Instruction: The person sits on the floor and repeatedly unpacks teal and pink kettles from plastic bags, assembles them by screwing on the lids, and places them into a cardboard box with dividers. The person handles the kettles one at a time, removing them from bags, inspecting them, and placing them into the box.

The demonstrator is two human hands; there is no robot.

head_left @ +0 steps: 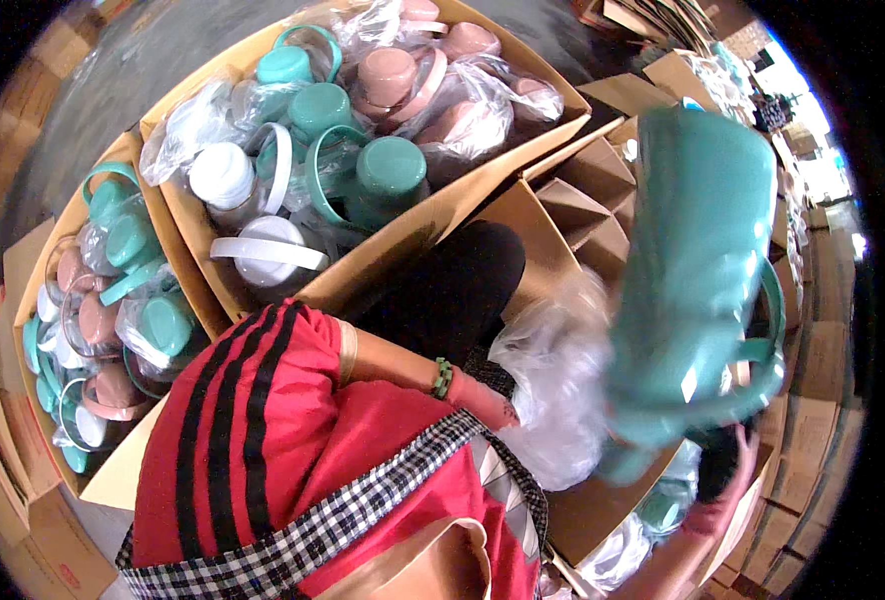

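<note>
A large teal tumbler [698, 230] is raised close at the right, lid end down and slightly blurred. My right hand [728, 470], in a pink and dark glove, grips it at the low end by the looped handle [753, 385]; part of the fingers is hidden. My left hand [488, 400], also in a pink glove, is closed at the edge of a crumpled clear plastic bag [558, 380], which covers its fingertips. The bag hangs beside the tumbler.
Ahead stands a big carton [463, 215] of teal, pink and white tumblers, many bagged. Another full carton [178, 245] is at the left. A carton with cardboard dividers [583, 195] lies behind the raised tumbler. Bagged tumblers [663, 505] sit low right.
</note>
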